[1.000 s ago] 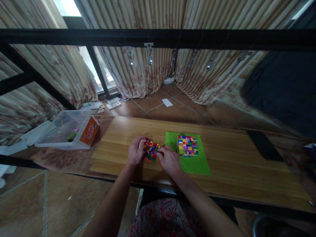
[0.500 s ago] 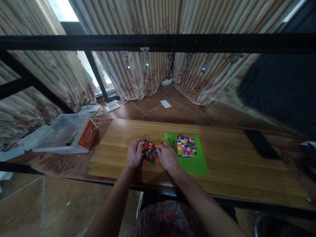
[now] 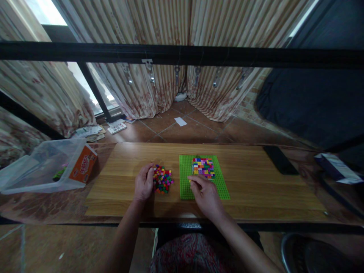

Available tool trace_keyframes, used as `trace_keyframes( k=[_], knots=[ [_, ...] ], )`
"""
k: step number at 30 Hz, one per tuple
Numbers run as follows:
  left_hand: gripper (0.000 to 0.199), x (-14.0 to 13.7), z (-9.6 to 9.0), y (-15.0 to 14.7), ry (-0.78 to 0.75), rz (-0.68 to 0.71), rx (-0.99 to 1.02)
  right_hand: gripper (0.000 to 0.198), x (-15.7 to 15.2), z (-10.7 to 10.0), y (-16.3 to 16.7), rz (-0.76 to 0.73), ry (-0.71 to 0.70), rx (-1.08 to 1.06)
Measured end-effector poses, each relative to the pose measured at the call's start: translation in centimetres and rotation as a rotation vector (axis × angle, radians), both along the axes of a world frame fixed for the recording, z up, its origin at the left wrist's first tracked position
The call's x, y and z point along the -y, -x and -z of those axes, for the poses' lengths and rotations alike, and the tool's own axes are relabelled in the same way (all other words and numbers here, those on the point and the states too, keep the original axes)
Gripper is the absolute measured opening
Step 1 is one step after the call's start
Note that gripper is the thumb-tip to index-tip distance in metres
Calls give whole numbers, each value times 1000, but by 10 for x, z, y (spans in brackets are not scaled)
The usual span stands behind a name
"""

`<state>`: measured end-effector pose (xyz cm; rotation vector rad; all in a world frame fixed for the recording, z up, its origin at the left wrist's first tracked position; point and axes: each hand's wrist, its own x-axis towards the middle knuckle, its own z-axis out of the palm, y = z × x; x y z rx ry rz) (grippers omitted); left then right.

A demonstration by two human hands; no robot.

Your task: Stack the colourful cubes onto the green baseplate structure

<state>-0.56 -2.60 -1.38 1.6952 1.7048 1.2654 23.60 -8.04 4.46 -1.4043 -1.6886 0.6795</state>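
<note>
A loose pile of small multicoloured toy bricks (image 3: pixel 163 179) lies on the wooden board. My left hand (image 3: pixel 144 182) rests against the pile's left side, thumb and forefinger close together; whatever may be between them is hidden. To the right lies a green studded baseplate (image 3: pixel 186 166) with a block of built-up coloured bricks (image 3: pixel 203 167) on its far part. My right hand (image 3: pixel 207 195) is over the baseplate's near half, just in front of the block. Its thumb and forefinger pinch a small yellow brick (image 3: pixel 190 181).
A clear plastic bin (image 3: pixel 61 185) with an orange label stands left of the wooden board (image 3: pixel 113 182). Toward the board's right end lies a dark flat object (image 3: pixel 280 160). A black metal bar (image 3: pixel 170 55) crosses in front of the curtains (image 3: pixel 159 22).
My right hand has moved from the loose pile to over the baseplate, a yellow brick in its fingers. My left hand stays by the pile. The whole view has shifted.
</note>
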Motion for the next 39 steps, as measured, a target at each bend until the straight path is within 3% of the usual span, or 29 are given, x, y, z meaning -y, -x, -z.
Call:
trace_keyframes(
  k=[8, 15, 21, 39],
  knots=[
    [42, -1, 2, 0, -3, -4, 9, 25, -20, 1, -51, 243, 84, -44],
    [43, -2, 2, 0, 17, -10, 9, 20, -46, -1, -42, 186, 116, 91],
    [43, 0, 3, -2, -3, -11, 9, 20, -53, 3, -35, 212, 43, 214],
    [40, -1, 5, -3, -16, -11, -18, 22, -49, 10, -34, 277, 38, 116]
  ],
)
